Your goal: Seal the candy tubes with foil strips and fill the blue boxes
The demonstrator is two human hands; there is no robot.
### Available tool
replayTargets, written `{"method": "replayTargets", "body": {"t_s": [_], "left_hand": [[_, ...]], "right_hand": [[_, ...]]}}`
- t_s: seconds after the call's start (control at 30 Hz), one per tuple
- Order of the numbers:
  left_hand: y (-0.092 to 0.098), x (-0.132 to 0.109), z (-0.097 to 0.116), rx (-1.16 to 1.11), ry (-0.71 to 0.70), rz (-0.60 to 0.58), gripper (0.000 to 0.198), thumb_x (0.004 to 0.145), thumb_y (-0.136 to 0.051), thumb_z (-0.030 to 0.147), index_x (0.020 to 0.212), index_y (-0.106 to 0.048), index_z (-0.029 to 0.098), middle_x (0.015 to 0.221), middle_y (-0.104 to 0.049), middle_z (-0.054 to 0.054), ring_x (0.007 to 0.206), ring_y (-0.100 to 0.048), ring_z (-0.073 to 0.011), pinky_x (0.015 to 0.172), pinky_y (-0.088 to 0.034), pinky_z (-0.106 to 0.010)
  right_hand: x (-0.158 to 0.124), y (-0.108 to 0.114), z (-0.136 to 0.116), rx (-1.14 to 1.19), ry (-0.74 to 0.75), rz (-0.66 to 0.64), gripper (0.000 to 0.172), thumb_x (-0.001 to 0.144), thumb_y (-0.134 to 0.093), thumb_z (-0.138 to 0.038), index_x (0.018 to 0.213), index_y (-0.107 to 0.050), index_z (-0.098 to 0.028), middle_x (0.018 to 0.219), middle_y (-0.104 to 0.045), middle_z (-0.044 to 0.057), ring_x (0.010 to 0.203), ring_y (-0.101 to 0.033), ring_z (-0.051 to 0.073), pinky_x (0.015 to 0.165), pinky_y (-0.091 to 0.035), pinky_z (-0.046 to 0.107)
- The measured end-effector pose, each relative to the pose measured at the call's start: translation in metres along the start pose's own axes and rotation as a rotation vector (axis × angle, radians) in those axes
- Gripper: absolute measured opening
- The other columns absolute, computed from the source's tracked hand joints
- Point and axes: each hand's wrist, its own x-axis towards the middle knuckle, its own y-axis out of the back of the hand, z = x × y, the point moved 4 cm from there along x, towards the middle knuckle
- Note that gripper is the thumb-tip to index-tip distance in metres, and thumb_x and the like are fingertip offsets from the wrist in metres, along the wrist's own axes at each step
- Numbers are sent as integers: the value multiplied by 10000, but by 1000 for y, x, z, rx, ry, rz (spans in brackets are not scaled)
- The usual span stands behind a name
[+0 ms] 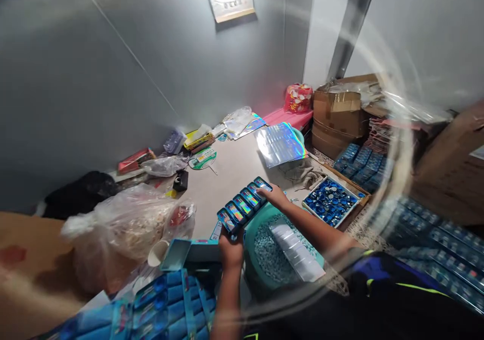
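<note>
A row of several small blue containers with shiny rainbow labels [244, 205] is held up slantwise between my two hands. My left hand [230, 249] is closed around its near left end. At the far right end, my right hand [273, 196] grips it, thumb on top. Just below the row sits a teal basin [249, 239] full of small pale blue pellets [267, 252]. A white segmented strip [297, 252] lies across the pellets. Beside my left hand is an open light blue box [204, 249].
Right of the basin, a shallow tray [310, 208] holds blue caps. Shiny label sheets [282, 146] lie at the table's back. Plastic bags [121, 229] and a paper cup [158, 253] stand left. Packed blue containers [166, 304] fill the front left; cardboard boxes [336, 121] stand back right.
</note>
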Motion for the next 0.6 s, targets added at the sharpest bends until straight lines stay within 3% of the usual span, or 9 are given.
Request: {"method": "replayTargets", "body": {"t_s": [0.1,0.2,0.3,0.37,0.47,0.6], "left_hand": [[-35,48,3,-19,49,-54,471,841,-686,328,1273,-550,203,1213,-700,-123,1193,-640,-296,953,-520,-388],[-71,88,2,-31,115,-169,389,889,-683,323,1229,-587,161,1177,-692,-104,1094,-667,-246,937,-536,-402],[-99,108,-1,-54,176,-302,336,947,-628,371,1195,-616,145,1170,-661,-89,1011,-663,-210,887,-569,-430],[-107,105,-1,-90,199,-363,347,953,-620,384,1210,-612,150,1197,-646,-91,1022,-656,-214,881,-575,-437],[-97,80,3,-169,210,-383,374,943,-625,352,1263,-599,160,1269,-643,-118,1151,-634,-246,978,-537,-451],[-40,21,21,-277,185,-365,501,890,-617,335,1367,-566,192,1347,-640,-132,1364,-516,-273,1109,-446,-409]], "right_hand": [[41,9,30,-32,-62,40,259,883,-703,-406,978,-696,-166,923,-713,31,872,-661,208,831,-539,374],[70,17,59,-77,-127,52,284,960,-646,-376,1122,-652,-143,1111,-671,66,977,-661,208,866,-563,408],[84,24,83,-124,-189,58,308,974,-630,-369,1191,-629,-151,1185,-647,80,1016,-654,220,872,-572,418],[85,29,92,-161,-205,52,315,974,-629,-375,1198,-628,-153,1190,-645,80,1014,-655,222,868,-574,416],[76,39,93,-254,-189,32,304,967,-635,-391,1153,-648,-152,1162,-662,72,1009,-657,223,888,-561,424],[29,58,81,-445,-92,32,297,965,-589,-310,1213,-654,-159,1265,-648,123,1181,-594,269,1051,-439,428]]}}
